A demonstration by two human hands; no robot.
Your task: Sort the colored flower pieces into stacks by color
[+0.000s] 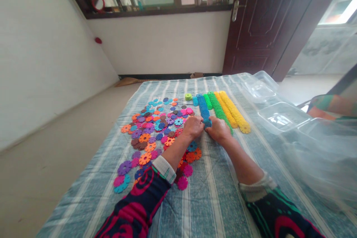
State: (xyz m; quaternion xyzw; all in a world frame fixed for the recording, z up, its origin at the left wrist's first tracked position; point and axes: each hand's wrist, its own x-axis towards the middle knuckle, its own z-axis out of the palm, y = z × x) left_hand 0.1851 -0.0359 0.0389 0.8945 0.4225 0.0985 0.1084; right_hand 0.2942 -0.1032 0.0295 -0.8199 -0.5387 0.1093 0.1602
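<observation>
striped cloth (pixel 200 197) beneath; left hand (pixel 193 127) and right hand (pixel 219 129), grip closed on blue row (pixel 204 108), seemingly straighten it; steady pressure called for.

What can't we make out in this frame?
All in the head view:
Blue row, near end: partly hidden by left hand and right hand; exact grip unclear.
Any loose discs behind the left forearm: hidden by it.
Clear containers, right: blurred, overlapping; count unclear.
Small window-ledge items: too small, blurred.
Orange-green item: cut off by right edge.
</observation>
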